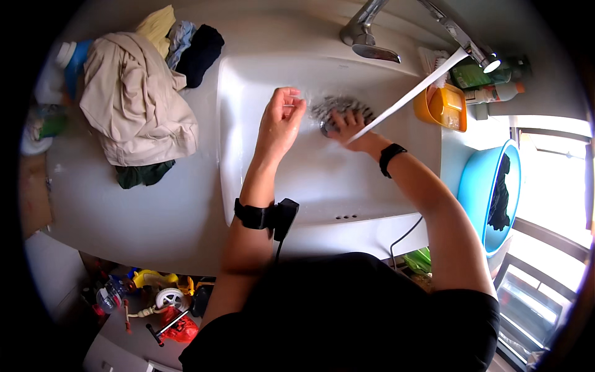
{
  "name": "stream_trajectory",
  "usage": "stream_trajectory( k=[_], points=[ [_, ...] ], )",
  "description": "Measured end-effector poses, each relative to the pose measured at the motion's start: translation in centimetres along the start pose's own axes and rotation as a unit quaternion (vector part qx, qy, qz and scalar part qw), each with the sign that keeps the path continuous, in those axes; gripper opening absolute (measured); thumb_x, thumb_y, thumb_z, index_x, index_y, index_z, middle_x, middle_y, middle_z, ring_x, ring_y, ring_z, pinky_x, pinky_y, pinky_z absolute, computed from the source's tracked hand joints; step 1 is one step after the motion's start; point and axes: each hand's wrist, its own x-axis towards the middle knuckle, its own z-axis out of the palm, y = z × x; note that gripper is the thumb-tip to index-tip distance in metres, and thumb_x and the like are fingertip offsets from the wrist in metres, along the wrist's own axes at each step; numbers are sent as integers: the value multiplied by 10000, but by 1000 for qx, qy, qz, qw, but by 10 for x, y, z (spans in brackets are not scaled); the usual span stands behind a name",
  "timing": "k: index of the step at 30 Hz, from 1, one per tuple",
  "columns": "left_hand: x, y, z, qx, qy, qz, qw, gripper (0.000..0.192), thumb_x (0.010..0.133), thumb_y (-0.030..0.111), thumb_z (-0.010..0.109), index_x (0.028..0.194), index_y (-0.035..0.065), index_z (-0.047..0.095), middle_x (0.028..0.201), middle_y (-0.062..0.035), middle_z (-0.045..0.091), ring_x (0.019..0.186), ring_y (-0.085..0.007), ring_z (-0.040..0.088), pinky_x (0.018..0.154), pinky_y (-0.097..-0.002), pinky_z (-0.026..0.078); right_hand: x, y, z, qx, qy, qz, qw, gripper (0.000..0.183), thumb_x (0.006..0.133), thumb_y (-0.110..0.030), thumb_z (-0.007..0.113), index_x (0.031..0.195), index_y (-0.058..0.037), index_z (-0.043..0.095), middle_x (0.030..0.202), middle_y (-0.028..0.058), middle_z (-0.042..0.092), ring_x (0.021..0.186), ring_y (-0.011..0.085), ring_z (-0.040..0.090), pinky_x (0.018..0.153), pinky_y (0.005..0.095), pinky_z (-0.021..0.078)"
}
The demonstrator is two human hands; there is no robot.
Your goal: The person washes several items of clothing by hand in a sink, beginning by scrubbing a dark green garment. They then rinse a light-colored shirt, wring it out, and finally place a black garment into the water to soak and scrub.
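My left hand (282,122) is raised over the white sink basin (325,181), palm partly up, fingers bent, nothing in it. My right hand (352,129) lies with spread fingers near the drain (328,128), at the lower edge of a blurred dark, striped patch (343,106) in moving water; whether this is cloth or just water, I cannot tell. A white stream of water (413,93) runs from the chrome spout (481,53) at the upper right down across my right hand. A second chrome faucet (365,37) stands behind the basin.
On the counter at left lies a beige garment (139,102), with yellow (158,28), light blue and black cloths behind it and dark green cloth (145,174) below. At right are an orange container (441,104), bottles (499,92) and a blue tub (474,186) holding dark cloth (501,195).
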Motion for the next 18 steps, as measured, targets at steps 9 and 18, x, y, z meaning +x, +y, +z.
stream_trajectory(
  k=[9, 18],
  points=[
    [-1, 1, 1, 33, 5, -5, 999, 278, 910, 182, 599, 1126, 28, 518, 974, -81, 604, 802, -147, 596, 687, -285, 492, -16, -57, 2, 86, -54, -67, 993, 726, 917, -596, 362, 1513, -225, 175, 1580, 161, 30, 1418, 489, -27, 1073, 697, 64],
    [0, 13, -12, 40, 85, 0, 996, 281, 902, 184, 602, 1122, 30, 519, 992, -101, 607, 866, -180, 598, 717, -300, 493, 36, 17, 27, 106, 109, 203, 967, 705, 945, -601, 280, 1512, -193, 187, 1582, 146, 58, 1396, 532, -44, 1042, 733, 24]
  ],
)
